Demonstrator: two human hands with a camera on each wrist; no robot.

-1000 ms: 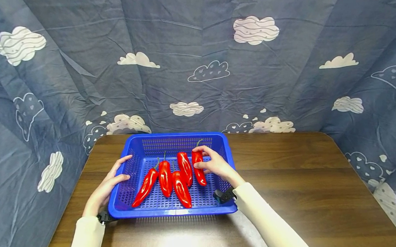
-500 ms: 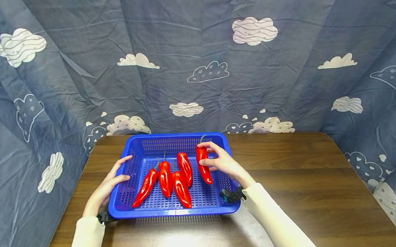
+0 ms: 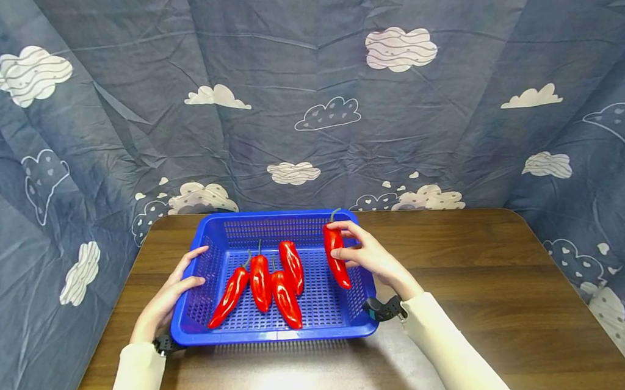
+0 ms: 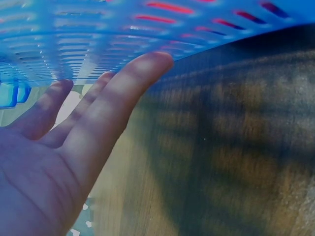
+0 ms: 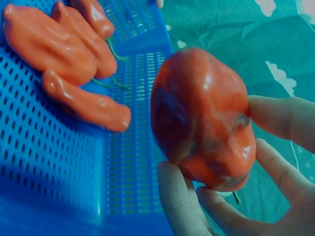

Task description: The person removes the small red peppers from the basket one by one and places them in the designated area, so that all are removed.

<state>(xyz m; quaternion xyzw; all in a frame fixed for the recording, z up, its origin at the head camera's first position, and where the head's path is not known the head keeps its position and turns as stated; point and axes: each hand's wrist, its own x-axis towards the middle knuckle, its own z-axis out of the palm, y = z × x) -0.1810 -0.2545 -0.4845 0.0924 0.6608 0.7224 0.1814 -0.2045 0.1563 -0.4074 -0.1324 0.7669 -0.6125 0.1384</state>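
Note:
My right hand (image 3: 375, 256) pinches a long red chili pepper (image 3: 336, 260) with a green stem, holding it over the right end of the blue basket (image 3: 230, 337). In the right wrist view this pepper (image 5: 206, 113) shows end-on, with thumb and fingers on its sides. Several other red chili peppers (image 3: 260, 282) lie on the basket floor, from its left to its middle. My left hand (image 3: 163, 301) grips the basket's left side, thumb and a finger over the rim. In the left wrist view, fingers (image 4: 106, 110) extend along the outside of the slotted wall.
The basket stands on a brown wooden table (image 3: 462, 281), near its back edge and left of the middle. A dark blue-grey curtain (image 3: 279, 57) with white cloud prints hangs behind and at both sides. Dark straps (image 3: 387, 308) sit at the wrists.
My right hand has carried the held pepper to the right and slightly up, from beside the other peppers to the basket's right wall. The left hand and basket stay put.

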